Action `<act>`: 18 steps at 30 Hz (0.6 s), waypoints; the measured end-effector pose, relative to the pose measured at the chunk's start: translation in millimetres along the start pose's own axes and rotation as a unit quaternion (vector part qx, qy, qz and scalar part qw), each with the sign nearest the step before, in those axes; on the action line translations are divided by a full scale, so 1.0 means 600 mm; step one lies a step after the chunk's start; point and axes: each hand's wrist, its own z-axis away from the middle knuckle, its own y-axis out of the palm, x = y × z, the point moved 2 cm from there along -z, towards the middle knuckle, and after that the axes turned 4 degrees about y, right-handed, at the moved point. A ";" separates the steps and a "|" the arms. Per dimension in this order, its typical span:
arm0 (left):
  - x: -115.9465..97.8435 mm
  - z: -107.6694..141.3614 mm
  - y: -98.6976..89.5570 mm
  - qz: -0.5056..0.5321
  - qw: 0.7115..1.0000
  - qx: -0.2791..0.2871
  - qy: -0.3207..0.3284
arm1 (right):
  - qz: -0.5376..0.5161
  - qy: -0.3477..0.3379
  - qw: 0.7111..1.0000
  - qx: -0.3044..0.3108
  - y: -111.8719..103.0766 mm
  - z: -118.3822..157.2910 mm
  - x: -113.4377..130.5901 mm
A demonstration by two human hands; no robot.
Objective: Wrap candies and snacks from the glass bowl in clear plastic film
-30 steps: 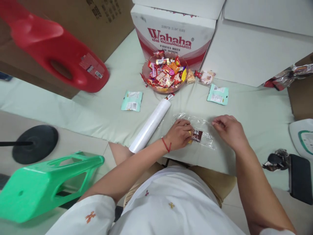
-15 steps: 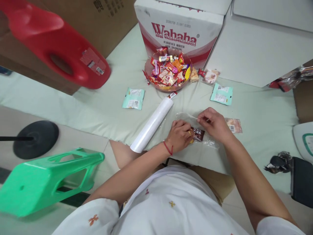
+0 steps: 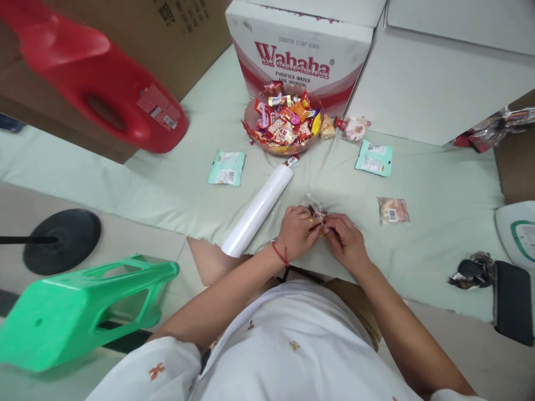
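My left hand [image 3: 298, 231] and my right hand [image 3: 346, 240] meet near the front edge of the cloth-covered table. Both have their fingers closed on a clear plastic film [image 3: 316, 207], which is bunched up around dark-wrapped snacks mostly hidden by the fingers. To the left of my hands lies a white roll [image 3: 258, 211], slanting away from me. A small pinkish snack packet [image 3: 393, 211] rests to the right of my right hand. Behind the hands stands a glass bowl [image 3: 284, 149] filled with wrapped candies.
Two mint-green packets [image 3: 226, 168] [image 3: 374, 158] lie left and right. A Wahaha carton [image 3: 298, 53] stands at the back. At left are a red jug [image 3: 104, 83] and a green stool [image 3: 58, 312]. Keys [image 3: 472, 272] and a black phone [image 3: 514, 303] sit at right.
My right hand has moved left and down to meet my left hand. The film, spread out before, is now gathered over the dark-wrapped snack. The pinkish packet is fully uncovered.
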 end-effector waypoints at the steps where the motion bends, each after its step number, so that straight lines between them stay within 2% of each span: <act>1: 0.005 0.001 -0.006 0.025 1.000 0.000 -0.005 | 0.006 -0.008 1.000 0.005 0.001 0.000 -0.002; 3: 0.014 0.004 -0.020 0.058 0.998 -0.020 -0.024 | 0.024 -0.018 1.000 0.008 0.004 0.001 -0.005; 5: 0.022 0.007 -0.032 0.048 0.996 -0.061 -0.041 | 0.045 -0.025 0.999 0.004 0.007 0.003 -0.006; 8: 0.027 0.001 -0.048 -0.006 0.996 -0.088 -0.009 | 0.078 -0.033 0.996 -0.009 0.011 0.005 -0.005; 14: 0.028 -0.032 -0.060 -0.043 0.991 0.032 0.120 | 0.120 -0.045 0.992 -0.016 0.012 0.003 -0.001; 18: 0.038 -0.025 -0.060 -0.043 0.981 0.035 0.188 | 0.129 -0.034 0.991 -0.013 0.012 0.003 -0.003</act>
